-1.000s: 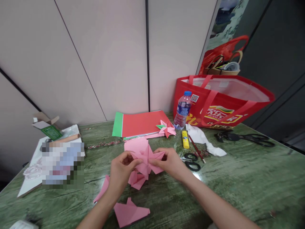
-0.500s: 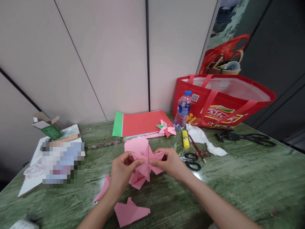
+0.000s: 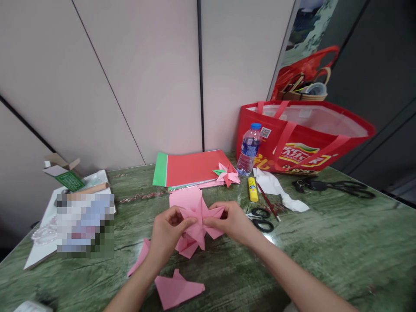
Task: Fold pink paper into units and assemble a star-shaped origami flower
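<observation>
Between my two hands, above the table, is a pink folded paper star [image 3: 199, 219] with several points. My left hand [image 3: 170, 227] pinches its left side between thumb and fingers. The right side is pinched by my right hand [image 3: 229, 221], thumb in front. Just below the star, partly hidden by it, lies another folded pink piece [image 3: 188, 248]. A folded pink paper piece [image 3: 178, 289] rests nearer to me. Beside my left forearm is one more pink piece [image 3: 140, 258], partly covered. A pink sheet [image 3: 185, 197] lies behind the star.
Red paper [image 3: 195, 167] at the back carries a finished multicolour paper star [image 3: 226, 174]. To the right are a water bottle [image 3: 249, 149], a glue stick [image 3: 253, 190], scissors [image 3: 263, 225], a pencil [image 3: 269, 203], tissue [image 3: 279, 188] and a red bag [image 3: 266, 149]. A white board [image 3: 35, 253] lies left.
The star's lower point has tipped slightly downward and its face looks a little flatter. Both hands keep the same pinch in nearly the same place.
</observation>
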Tool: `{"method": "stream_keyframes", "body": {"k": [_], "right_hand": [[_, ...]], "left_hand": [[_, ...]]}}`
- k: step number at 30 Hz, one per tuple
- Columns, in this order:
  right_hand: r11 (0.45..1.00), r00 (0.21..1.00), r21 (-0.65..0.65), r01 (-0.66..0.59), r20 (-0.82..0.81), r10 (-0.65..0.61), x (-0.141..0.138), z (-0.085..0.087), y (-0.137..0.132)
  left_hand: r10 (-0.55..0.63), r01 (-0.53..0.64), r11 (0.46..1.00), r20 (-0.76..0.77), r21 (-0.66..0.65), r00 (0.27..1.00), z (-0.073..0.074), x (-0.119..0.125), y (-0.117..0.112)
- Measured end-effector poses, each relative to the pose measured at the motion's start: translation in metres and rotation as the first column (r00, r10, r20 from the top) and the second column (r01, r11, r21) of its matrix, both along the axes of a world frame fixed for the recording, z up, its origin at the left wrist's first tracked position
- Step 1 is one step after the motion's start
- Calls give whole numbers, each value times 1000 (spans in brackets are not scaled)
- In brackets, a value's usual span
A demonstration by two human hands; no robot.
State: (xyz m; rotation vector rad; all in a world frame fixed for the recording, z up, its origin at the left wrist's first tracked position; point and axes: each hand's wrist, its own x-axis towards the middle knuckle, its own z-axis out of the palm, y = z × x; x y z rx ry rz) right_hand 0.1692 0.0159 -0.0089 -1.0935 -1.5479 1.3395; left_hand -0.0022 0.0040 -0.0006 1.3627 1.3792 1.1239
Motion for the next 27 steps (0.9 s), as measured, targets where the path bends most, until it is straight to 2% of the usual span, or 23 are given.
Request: {"method": "stream_keyframes", "body": {"k": [5,10,13,16,21,27], "right_hand": [[1000,1000,24,4,24,-5,0,2,-1],[999,999,47,7,50,-9,1,2,-1],[998,997,67,10,74,-15,1,0,0],[996,996,92,7,93,-16,2,-2,0],[993,994,114,-14,110,1,5,0,0],[990,994,134,-45,105,31,6,1,0]], "left_hand": [[-20,21,999,-33,32,999,-2,-2,0],[-3,2,1000,7,22,1000,0,-1,-1],[38,-39,999,40,22,998,0,1,-2],[77,-79,994,35,76,996,1,2,-4],[51,-34,981,-85,190,995,3,3,-8],[22,-6,985,-89,171,996,4,1,-6]]}}
